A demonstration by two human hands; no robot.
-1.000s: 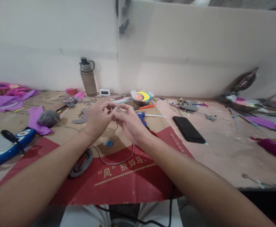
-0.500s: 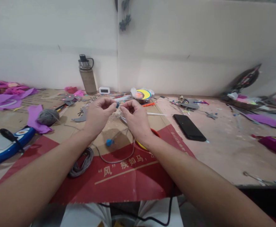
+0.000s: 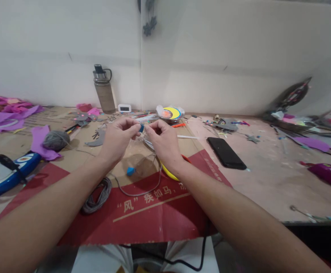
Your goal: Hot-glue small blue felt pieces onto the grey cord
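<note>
Between thumb and fingertips, my left hand [image 3: 119, 138] pinches a small dark blue piece [image 3: 141, 128]; its material is too small to tell. Close beside it, my right hand [image 3: 165, 142] is also closed in a pinch, and what its fingertips hold cannot be made out. A grey cord [image 3: 154, 189] hangs below my right hand and loops over the red and brown cardboard [image 3: 165, 223]. Under my hands lies another blue piece [image 3: 130, 171]. Partly hidden by my right wrist are scissors with a yellow and orange handle [image 3: 169, 173]. A coil of grey cord [image 3: 99, 199] rests by my left forearm.
A bottle [image 3: 104, 91] and a small white digital display [image 3: 124, 108] stand near the wall. A black phone [image 3: 226, 152] lies to the right. Grey yarn [image 3: 56, 140], purple felt [image 3: 40, 142] and a blue-and-white object [image 3: 12, 178] are on the left. A bowl [image 3: 172, 113] stands behind my hands.
My hands stay almost in place, still pinching. The dark blue piece shows a little more between the fingertips. The whole view has shifted very slightly.
</note>
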